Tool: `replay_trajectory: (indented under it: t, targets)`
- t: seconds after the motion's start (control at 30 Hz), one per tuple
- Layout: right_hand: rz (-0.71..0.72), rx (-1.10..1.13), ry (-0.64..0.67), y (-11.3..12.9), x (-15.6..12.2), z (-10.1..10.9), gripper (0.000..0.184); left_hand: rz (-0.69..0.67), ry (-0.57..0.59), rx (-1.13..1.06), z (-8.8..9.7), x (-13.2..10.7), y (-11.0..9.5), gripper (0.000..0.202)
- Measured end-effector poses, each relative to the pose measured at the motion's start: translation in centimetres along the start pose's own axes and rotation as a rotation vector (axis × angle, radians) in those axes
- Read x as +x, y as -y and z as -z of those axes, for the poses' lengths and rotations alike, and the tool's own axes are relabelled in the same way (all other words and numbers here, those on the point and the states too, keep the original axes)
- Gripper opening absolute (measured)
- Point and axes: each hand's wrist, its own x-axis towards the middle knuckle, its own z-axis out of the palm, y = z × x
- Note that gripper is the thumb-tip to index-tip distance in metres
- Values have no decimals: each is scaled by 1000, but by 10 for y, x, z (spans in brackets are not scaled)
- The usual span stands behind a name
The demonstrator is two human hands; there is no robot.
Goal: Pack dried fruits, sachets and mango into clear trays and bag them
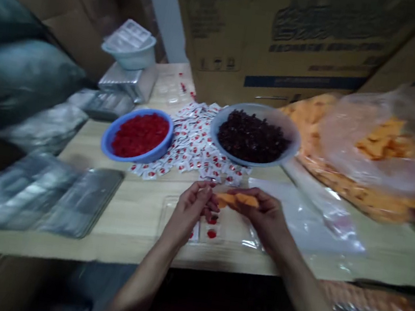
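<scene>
The orange piece (239, 199) sits just below the centre of the frame, pinched in your right hand (262, 217), fingers closed narrowly over its right half. Your left hand (192, 206) meets it from the left, fingertips drawn tight together at its end; the blur hides whether they grip the piece itself or something small beside it.

Both hands hover over a clear compartment tray (231, 233) lying on the desk (137, 212), with a red piece (212, 234) already in one pocket. The piece looks soft and thin, so a light hold at its edges should serve better than a squeeze. Hold it low over the tray and square to a pocket so nothing lands across a divider.

Behind the hands lies a spread of small sachets (193, 148), between a blue bowl (107, 136) of red pieces at centre left and a grey bowl (291, 131) of dark pieces at centre. Both bowls stand near, so mind your wrists. At right is a plastic bag (386, 149) of more orange pieces; at lower left, stacked clear trays (58, 201).
</scene>
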Motion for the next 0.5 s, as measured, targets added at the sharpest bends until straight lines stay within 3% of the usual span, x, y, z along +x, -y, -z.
replay_trajectory:
  t: [0.1,0.2,0.33,0.43,0.5]
  targets:
    - [-47,16,105,-41,-6,-50,18,10,-66,82,38,-18,1,38]
    - [-74,33,172,-65,-2,-78,19,18,-102,110,74,-37,4,33]
    - [-217,150,135,-81,3,-91,34,-66,-282,208,105,-48,21,30]
    - [-334,265,56,-84,5,-90,39,-182,-412,392,113,-49,40,22]
    - [-361,290,43,-83,4,-88,38,-260,-419,514,112,-49,50,15]
